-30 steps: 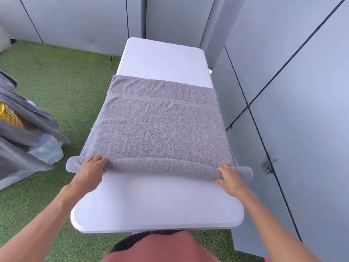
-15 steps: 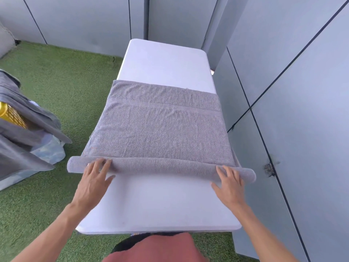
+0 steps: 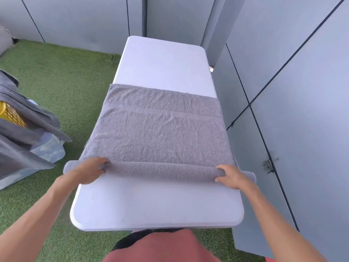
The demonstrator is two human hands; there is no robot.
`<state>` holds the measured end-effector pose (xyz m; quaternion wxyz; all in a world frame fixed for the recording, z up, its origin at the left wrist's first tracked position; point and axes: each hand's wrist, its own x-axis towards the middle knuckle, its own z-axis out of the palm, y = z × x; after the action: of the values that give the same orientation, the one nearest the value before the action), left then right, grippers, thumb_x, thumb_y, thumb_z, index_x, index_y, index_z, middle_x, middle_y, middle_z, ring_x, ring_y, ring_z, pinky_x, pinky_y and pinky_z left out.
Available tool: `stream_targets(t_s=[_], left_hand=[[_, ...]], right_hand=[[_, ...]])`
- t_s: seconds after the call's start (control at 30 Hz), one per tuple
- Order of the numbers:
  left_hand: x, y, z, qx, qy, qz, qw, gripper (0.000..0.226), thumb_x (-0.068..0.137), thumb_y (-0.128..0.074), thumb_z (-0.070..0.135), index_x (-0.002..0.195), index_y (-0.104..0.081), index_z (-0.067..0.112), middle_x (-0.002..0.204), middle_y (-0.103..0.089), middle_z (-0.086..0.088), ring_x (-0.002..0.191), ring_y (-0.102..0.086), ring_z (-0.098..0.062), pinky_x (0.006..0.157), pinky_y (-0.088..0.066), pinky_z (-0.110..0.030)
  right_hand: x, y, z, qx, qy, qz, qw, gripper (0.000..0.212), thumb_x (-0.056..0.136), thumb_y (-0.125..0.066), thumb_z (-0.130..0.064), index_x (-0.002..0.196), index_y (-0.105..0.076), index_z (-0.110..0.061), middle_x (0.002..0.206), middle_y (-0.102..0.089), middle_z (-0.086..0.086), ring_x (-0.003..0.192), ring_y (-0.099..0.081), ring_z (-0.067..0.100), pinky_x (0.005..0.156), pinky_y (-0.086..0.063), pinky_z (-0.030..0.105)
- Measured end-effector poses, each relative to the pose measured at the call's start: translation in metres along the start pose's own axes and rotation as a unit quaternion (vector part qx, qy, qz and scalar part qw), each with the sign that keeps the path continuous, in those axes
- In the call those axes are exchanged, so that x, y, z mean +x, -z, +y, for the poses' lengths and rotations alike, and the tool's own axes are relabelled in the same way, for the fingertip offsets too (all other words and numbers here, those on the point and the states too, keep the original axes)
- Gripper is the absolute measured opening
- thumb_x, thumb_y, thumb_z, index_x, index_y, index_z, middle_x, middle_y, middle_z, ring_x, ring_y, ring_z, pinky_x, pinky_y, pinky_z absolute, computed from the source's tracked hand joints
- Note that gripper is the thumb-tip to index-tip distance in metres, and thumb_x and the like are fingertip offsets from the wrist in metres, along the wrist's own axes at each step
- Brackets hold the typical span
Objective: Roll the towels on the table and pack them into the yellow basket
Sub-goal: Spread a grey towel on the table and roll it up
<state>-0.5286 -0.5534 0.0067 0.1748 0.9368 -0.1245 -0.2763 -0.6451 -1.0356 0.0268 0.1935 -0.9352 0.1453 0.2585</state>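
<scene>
Grey towel [image 3: 160, 133] lay flat across the white table [image 3: 156, 203], covering its middle stretch. Near end was rolled into a tight tube running left to right, with both tube ends overhanging the table's long edges. Far end of the towel was still flat, woven band visible across it, bare tabletop beyond it and also on the near side of the roll.

Left hand [image 3: 86, 172] sat on the left part of the roll, fingers curled over the top of it, thumb on the near side, so the hand was closed around the roll. Right hand [image 3: 231, 176] sat on the right part, fingers wrapped over the tube and thumb tucked under the near side, also gripping the roll. Both forearms came in from the near corners, palms down.

Yellow basket [image 3: 10, 115] was on the floor well left of the table, only a slice of its lattice wall showing. Loose grey towels [image 3: 22, 137] draped over and around it, hiding most of it; can't tell what was inside. A pale plastic bag [image 3: 48, 150] sat just beside it on the near-right side.

Floor was green artificial turf [image 3: 66, 76]. Grey panelled walls [image 3: 292, 110] closed in the far side and the right, right wall just beside the table edge. Person's red shirt [image 3: 162, 248] showed at the near edge.
</scene>
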Motion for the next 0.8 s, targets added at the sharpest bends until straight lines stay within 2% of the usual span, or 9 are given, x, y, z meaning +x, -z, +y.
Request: stream_targets(t_s=[0.1, 0.17, 0.23, 0.37, 0.43, 0.57, 0.7, 0.73, 0.8], left_hand=[[-0.004, -0.001, 0.004, -0.039, -0.033, 0.186, 0.981, 0.037, 0.087, -0.063, 0.003, 0.119, -0.063, 0.019, 0.112, -0.059, -0.009, 0.104, -0.054, -0.035, 0.088, -0.043, -0.044], [-0.010, -0.014, 0.005, 0.017, -0.061, 0.287, 0.956, 0.032, 0.083, -0.069, 0.005, 0.113, -0.068, 0.017, 0.106, -0.062, -0.007, 0.096, -0.055, -0.036, 0.082, -0.045, -0.049], [-0.014, -0.031, 0.002, 0.040, -0.095, 0.281, 0.954, 0.046, 0.078, -0.077, 0.011, 0.122, -0.065, 0.011, 0.114, -0.061, -0.011, 0.105, -0.055, -0.039, 0.090, -0.046, -0.055], [-0.007, -0.040, -0.005, 0.070, -0.099, 0.223, 0.967, 0.071, 0.069, -0.083, 0.013, 0.133, -0.054, 0.007, 0.124, -0.055, -0.014, 0.121, -0.047, -0.039, 0.104, -0.034, -0.060], [0.001, -0.033, -0.001, 0.068, -0.092, 0.228, 0.967, 0.065, 0.067, -0.083, 0.006, 0.127, -0.058, 0.006, 0.116, -0.059, -0.013, 0.112, -0.053, -0.039, 0.100, -0.040, -0.059], [0.006, -0.022, 0.002, 0.085, -0.073, 0.212, 0.971, 0.048, 0.075, -0.077, 0.005, 0.120, -0.062, 0.008, 0.105, -0.064, -0.010, 0.103, -0.058, -0.038, 0.093, -0.044, -0.048], [0.000, -0.008, -0.002, 0.047, -0.029, 0.063, 0.996, 0.042, 0.089, -0.065, 0.014, 0.129, -0.057, 0.017, 0.118, -0.060, -0.007, 0.114, -0.053, -0.029, 0.093, -0.039, -0.036], [0.000, -0.003, -0.002, 0.029, -0.022, 0.028, 0.999, 0.043, 0.089, -0.064, 0.013, 0.131, -0.056, 0.017, 0.121, -0.059, -0.009, 0.116, -0.052, -0.029, 0.094, -0.039, -0.034], [0.002, 0.003, -0.002, -0.030, -0.016, 0.021, 0.999, 0.044, 0.088, -0.064, 0.008, 0.131, -0.056, 0.017, 0.123, -0.058, -0.011, 0.112, -0.054, -0.029, 0.090, -0.040, -0.032]], right_hand=[[0.000, -0.003, -0.010, 0.099, 0.016, 0.171, 0.980, 0.035, 0.082, -0.071, -0.016, 0.116, -0.061, -0.017, 0.117, -0.049, 0.002, 0.118, -0.046, 0.021, 0.098, -0.033, 0.027], [-0.008, -0.015, -0.014, 0.023, 0.011, 0.270, 0.963, 0.024, 0.086, -0.068, -0.021, 0.109, -0.066, -0.018, 0.119, -0.051, 0.004, 0.120, -0.044, 0.025, 0.098, -0.033, 0.036], [-0.016, -0.032, -0.013, -0.095, 0.004, 0.296, 0.950, 0.028, 0.086, -0.067, -0.034, 0.111, -0.068, -0.021, 0.123, -0.055, 0.002, 0.122, -0.044, 0.027, 0.095, -0.036, 0.048], [-0.015, -0.047, -0.015, -0.162, -0.004, 0.211, 0.964, 0.065, 0.080, -0.070, -0.044, 0.135, -0.050, -0.015, 0.132, -0.048, 0.003, 0.129, -0.036, 0.027, 0.106, -0.026, 0.052], [-0.008, -0.042, -0.021, -0.144, -0.014, 0.193, 0.970, 0.058, 0.084, -0.068, -0.035, 0.134, -0.049, -0.014, 0.133, -0.045, 0.003, 0.131, -0.033, 0.027, 0.110, -0.020, 0.052], [-0.004, -0.032, -0.021, -0.133, -0.009, 0.161, 0.978, 0.031, 0.089, -0.062, -0.032, 0.113, -0.056, -0.014, 0.119, -0.051, -0.001, 0.124, -0.040, 0.024, 0.104, -0.028, 0.046], [-0.017, -0.006, -0.013, -0.059, 0.005, 0.019, 0.998, 0.020, 0.085, -0.068, -0.033, 0.083, -0.055, -0.018, 0.091, -0.054, -0.001, 0.091, -0.054, 0.021, 0.082, -0.040, 0.036], [-0.017, 0.001, -0.011, -0.011, 0.000, -0.021, 1.000, 0.019, 0.083, -0.072, -0.031, 0.085, -0.058, -0.018, 0.091, -0.056, 0.000, 0.089, -0.055, 0.020, 0.082, -0.042, 0.035], [-0.012, 0.008, -0.008, 0.080, -0.021, -0.037, 0.996, 0.037, 0.079, -0.077, -0.024, 0.112, -0.062, -0.015, 0.110, -0.057, 0.000, 0.108, -0.055, 0.017, 0.094, -0.042, 0.032]])
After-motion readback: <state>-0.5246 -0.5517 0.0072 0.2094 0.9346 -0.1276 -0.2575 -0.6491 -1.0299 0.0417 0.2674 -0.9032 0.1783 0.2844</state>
